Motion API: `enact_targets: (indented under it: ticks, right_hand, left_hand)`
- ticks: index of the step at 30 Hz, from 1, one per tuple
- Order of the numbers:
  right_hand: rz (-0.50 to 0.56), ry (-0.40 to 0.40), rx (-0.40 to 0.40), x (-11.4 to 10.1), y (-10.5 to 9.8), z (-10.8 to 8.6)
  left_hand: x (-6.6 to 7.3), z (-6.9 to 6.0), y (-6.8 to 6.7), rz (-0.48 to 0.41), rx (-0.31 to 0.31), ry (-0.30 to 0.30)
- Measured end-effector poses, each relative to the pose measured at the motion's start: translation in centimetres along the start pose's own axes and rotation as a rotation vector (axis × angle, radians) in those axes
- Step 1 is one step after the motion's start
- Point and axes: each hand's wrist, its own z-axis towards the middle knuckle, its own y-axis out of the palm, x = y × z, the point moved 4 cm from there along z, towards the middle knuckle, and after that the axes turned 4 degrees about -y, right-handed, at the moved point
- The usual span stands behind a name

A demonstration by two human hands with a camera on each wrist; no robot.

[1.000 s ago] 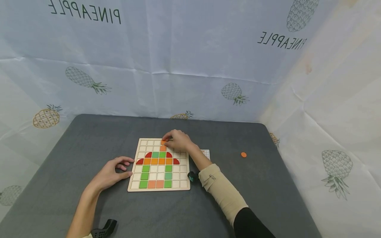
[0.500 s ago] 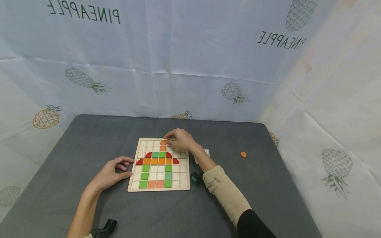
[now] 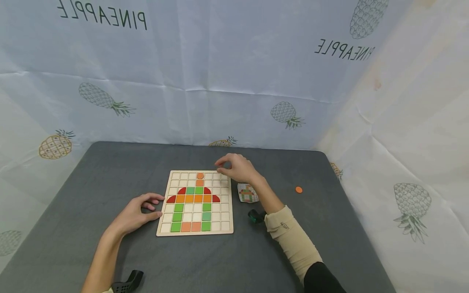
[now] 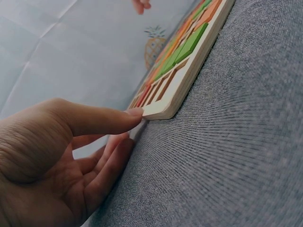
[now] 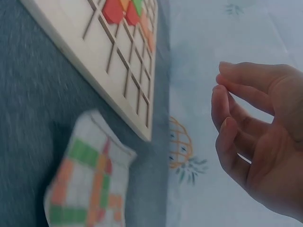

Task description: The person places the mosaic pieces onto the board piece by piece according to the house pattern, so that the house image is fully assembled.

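Note:
A wooden grid board point(image 3: 224, 208) lies on the table, with green, orange, salmon and red pieces set in its squares. In its top row sits an orange round piece point(image 3: 200, 176), above an orange square piece point(image 3: 199, 183). My left hand point(image 3: 137, 211) rests beside the board's left edge; in the left wrist view the thumb point(image 4: 109, 120) touches the corner. Over the far right corner hovers my right hand point(image 3: 238, 167). The right wrist view shows its fingers point(image 5: 222, 101) loosely bent, with nothing between them.
Right of the board lies a creased pattern card point(image 3: 247, 193) with a coloured grid drawing. Another orange disc point(image 3: 299, 189) lies farther right on the grey table point(image 3: 275, 248). A pineapple-print cloth point(image 3: 227, 61) hangs behind the table.
My right hand has let go of the orange round piece in the top row and moved right and slightly up. The pattern card is now uncovered. My left hand stays put.

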Motion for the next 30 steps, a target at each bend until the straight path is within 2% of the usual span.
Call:
enact_targets:
  ticks: [9,21,30]
  right_hand:
    - [-0.014,0.008,0.095,0.8,-3.4,-2.9]
    - [-0.052,0.128,0.186,3.2,-7.4,-8.1]
    - [-0.106,0.201,0.205,5.4,-9.1,-12.7]
  left_hand:
    - [0.0,0.0,-0.1,-0.006,0.0,-0.004]
    - [-0.2,0.1,-0.1,-0.013,-0.001,-0.01]
    - [-0.2,0.0,0.0,-0.018,-0.007,-0.012]
